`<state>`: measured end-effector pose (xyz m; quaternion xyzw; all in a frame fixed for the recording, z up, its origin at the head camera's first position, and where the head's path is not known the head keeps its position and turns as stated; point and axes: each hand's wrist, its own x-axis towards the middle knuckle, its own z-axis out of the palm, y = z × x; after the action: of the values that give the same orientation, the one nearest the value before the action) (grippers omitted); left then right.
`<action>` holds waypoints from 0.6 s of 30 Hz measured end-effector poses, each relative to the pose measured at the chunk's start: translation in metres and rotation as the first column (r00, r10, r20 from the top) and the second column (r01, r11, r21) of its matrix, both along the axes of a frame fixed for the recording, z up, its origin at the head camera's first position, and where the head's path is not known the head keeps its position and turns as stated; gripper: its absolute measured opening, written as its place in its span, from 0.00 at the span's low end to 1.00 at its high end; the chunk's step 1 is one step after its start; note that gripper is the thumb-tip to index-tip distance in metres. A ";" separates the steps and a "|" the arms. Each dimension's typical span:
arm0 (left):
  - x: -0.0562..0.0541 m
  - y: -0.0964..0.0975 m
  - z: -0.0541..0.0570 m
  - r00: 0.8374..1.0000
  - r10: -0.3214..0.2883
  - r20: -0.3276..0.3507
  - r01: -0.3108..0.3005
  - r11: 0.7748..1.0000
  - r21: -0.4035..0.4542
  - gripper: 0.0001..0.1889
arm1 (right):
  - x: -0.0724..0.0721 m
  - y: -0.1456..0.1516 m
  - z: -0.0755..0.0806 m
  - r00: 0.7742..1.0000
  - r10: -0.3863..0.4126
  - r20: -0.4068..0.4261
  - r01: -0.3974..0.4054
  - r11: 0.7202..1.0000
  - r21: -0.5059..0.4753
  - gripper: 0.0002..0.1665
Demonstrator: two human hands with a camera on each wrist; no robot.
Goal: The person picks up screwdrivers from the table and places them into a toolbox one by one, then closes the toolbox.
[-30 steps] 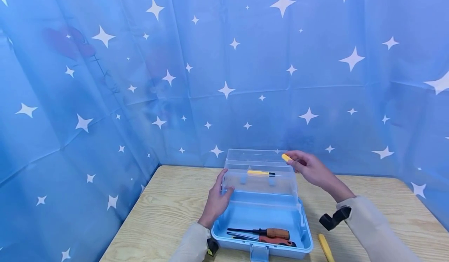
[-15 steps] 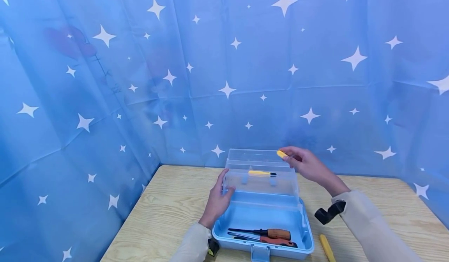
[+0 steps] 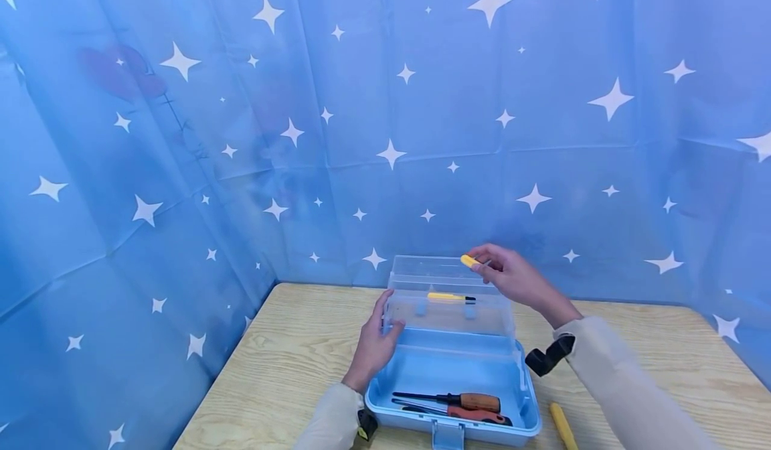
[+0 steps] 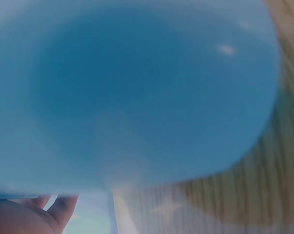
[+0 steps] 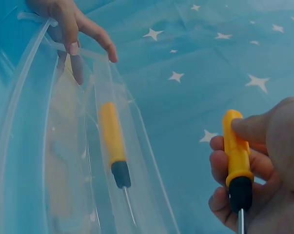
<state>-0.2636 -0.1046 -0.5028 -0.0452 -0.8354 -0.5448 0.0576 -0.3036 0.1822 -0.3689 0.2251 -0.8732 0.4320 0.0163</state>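
Observation:
A small screwdriver [image 5: 237, 156] with a yellow handle and black collar is pinched between the thumb and fingers of my right hand [image 3: 519, 281]. That hand is raised over the far right part of the clear plastic tray [image 3: 415, 323], which stands tilted up from the light blue toolbox [image 3: 421, 369]. My left hand [image 3: 372, 346] grips the tray's left end, thumb on the near side, fingers around the edge. Inside the tray lies a second yellow-handled screwdriver [image 5: 112, 134]. The left wrist view is mostly filled by the blurred blue box wall [image 4: 137, 87], with fingers [image 4: 64, 209] below.
In the box's bottom lie a wooden-handled screwdriver [image 3: 478, 402] and a red-handled tool [image 3: 482, 415]. A yellow object [image 3: 563, 426] rests on the wooden table [image 3: 277, 356] right of the box. A blue starry curtain [image 3: 337, 102] hangs behind and to the left.
My right hand has moved left and slightly up with the yellow screwdriver, from the tray's right end to farther over it. The left hand keeps its hold on the tray.

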 end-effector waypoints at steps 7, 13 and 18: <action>0.001 0.001 0.003 1.000 0.005 0.012 -0.005 1.000 0.007 0.31 | -0.007 -0.010 -0.001 0.999 0.044 0.009 -0.043 0.999 -0.011 0.14; 0.000 0.000 0.003 1.000 0.005 0.002 -0.005 1.000 0.005 0.31 | -0.011 -0.017 -0.001 0.998 0.057 0.003 -0.057 0.998 -0.004 0.13; 0.000 0.000 0.002 1.000 0.004 -0.003 -0.004 1.000 0.004 0.31 | -0.015 -0.022 -0.002 0.998 0.058 0.008 -0.058 0.998 0.011 0.14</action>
<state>-0.2639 -0.1044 -0.5009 -0.0441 -0.8343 -0.5464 0.0598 -0.3183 0.1606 -0.3708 0.2488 -0.8687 0.4284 -0.0011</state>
